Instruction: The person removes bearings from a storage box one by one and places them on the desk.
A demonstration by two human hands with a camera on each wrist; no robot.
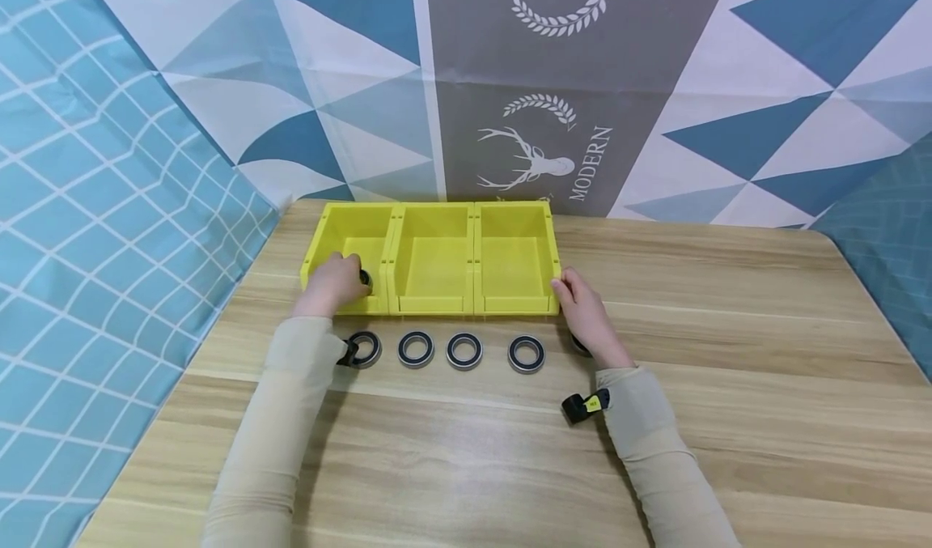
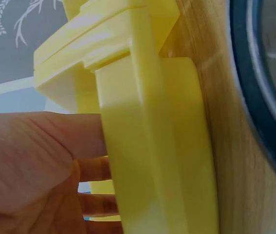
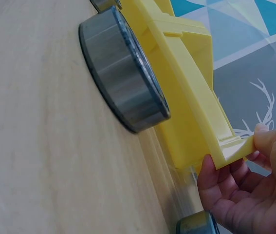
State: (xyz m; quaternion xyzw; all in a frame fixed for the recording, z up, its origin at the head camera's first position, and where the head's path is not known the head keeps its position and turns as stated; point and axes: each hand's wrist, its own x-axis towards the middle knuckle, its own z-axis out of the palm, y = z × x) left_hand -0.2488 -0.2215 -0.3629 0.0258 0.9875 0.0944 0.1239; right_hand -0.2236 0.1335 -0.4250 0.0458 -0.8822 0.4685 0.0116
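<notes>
My left hand (image 1: pixel 336 283) reaches into the left yellow bin (image 1: pixel 357 223) and holds a bearing (image 1: pixel 366 278), a dark ring at the fingers. In the left wrist view the bin's front wall (image 2: pixel 133 141) hides the fingertips and that bearing. My right hand (image 1: pixel 588 317) grips the front right corner of the right yellow bin (image 1: pixel 515 305), with thumb and fingers on its edge in the right wrist view. Between them sits the middle yellow bin (image 1: pixel 435 305), joined side by side with the others.
Several bearings lie flat in a row before the bins, among them one bearing (image 1: pixel 416 349) and another bearing (image 1: pixel 527 354); one is partly covered by the right hand. The wooden table (image 1: pixel 466 467) meets patterned cloth (image 1: pixel 364 87) at the back and sides.
</notes>
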